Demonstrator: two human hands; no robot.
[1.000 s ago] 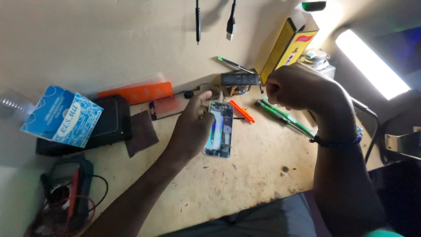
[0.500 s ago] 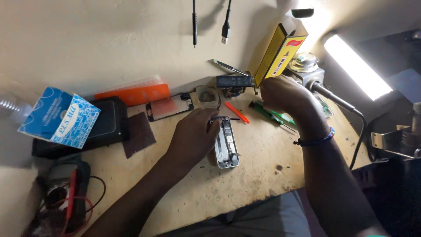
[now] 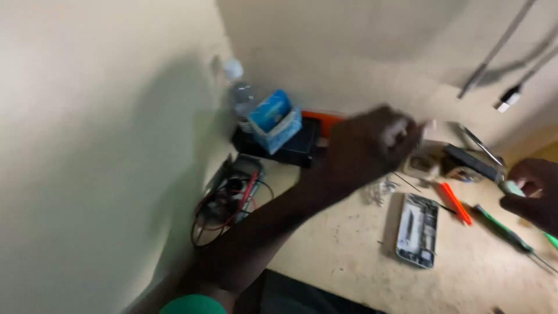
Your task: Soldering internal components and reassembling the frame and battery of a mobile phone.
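Metal phone shell [image 3: 416,230] flat on bench [image 3: 349,256]; left hand [image 3: 372,145] blurred, grip unclear; right hand [image 3: 532,195] around pale-handled tool [image 3: 512,187]

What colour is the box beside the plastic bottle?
Blue and white cardboard box, clearest in the head view.

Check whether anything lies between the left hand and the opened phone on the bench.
Nothing solid blocks it. The left hand is raised above the bench, blurred. Between it and the opened phone lies only a small cluster of tiny shiny parts on the bench top.
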